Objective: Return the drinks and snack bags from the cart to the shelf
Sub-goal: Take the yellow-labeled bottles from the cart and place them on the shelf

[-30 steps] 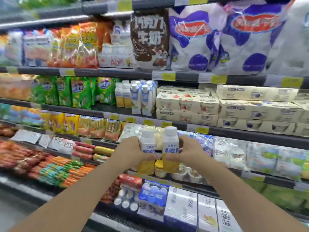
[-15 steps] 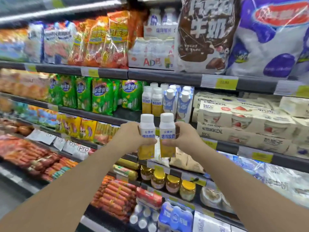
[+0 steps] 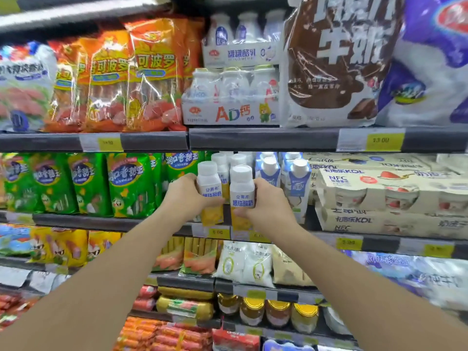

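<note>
I hold two white-capped yogurt drink bottles with white and yellow labels, side by side and upright. My left hand (image 3: 182, 196) grips the left bottle (image 3: 209, 188). My right hand (image 3: 266, 201) grips the right bottle (image 3: 241, 191). Both bottles hover at the front edge of the second shelf (image 3: 101, 221), just in front of a row of matching bottles (image 3: 229, 160). The bottles' yellow bottoms sit level with the shelf's price strip. No cart is in view.
Blue and white cartons (image 3: 295, 183) stand right of the bottle row, green snack bags (image 3: 126, 183) to its left. Cream yogurt multipacks (image 3: 387, 198) fill the right. The shelf above (image 3: 253, 139) carries orange sausage bags, bottle packs and large milk bags. Lower shelves hold sausages and jars.
Both hands have raised the two bottles up and forward from the lower shelf level to the shelf with the matching bottles. The view has moved closer and tilted up.
</note>
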`<state>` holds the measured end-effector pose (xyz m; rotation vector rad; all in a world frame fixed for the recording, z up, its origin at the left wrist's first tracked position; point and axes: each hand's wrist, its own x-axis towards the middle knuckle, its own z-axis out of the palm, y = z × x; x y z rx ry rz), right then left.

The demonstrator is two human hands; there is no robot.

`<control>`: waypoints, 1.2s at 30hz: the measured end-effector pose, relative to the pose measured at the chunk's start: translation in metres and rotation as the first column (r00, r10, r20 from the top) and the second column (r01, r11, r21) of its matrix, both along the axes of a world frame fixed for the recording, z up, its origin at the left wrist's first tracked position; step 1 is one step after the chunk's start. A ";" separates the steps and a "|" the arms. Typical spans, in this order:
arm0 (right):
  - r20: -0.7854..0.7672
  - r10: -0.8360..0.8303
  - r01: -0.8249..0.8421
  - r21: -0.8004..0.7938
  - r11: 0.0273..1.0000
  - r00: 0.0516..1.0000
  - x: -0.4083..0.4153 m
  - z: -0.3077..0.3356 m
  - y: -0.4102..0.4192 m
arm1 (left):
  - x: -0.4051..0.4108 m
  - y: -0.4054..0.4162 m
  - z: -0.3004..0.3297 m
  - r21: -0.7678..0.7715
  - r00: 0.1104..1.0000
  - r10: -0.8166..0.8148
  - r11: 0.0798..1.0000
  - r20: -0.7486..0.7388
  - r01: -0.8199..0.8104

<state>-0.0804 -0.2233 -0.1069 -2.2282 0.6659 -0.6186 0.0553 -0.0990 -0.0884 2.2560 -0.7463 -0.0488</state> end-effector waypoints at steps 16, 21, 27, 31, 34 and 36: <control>-0.246 -0.303 0.241 -0.252 0.937 0.920 0.044 0.001 0.027 | 0.052 -0.016 -0.030 0.119 0.981 -0.192 0.975 0.019 0.189; -0.229 -0.364 0.295 -0.285 0.912 0.903 0.045 0.001 0.030 | 0.047 -0.020 -0.032 0.038 0.974 -0.223 0.974 0.040 0.222; -0.194 -0.392 0.352 -0.210 0.912 0.899 0.045 -0.003 0.031 | 0.048 -0.020 -0.035 -0.009 0.974 -0.222 0.975 0.048 0.222; -0.201 -0.391 0.349 -0.216 0.912 0.898 0.046 -0.002 0.032 | 0.054 -0.018 -0.033 0.018 0.960 -0.273 0.962 0.057 0.273; -0.208 -0.415 0.373 -0.216 0.902 0.885 0.050 -0.005 0.031 | 0.057 -0.015 -0.031 0.039 0.958 -0.280 0.960 0.062 0.278; -0.203 -0.429 0.387 -0.218 0.896 0.880 0.054 -0.006 0.031 | 0.060 -0.013 -0.030 0.041 0.960 -0.273 0.962 0.066 0.271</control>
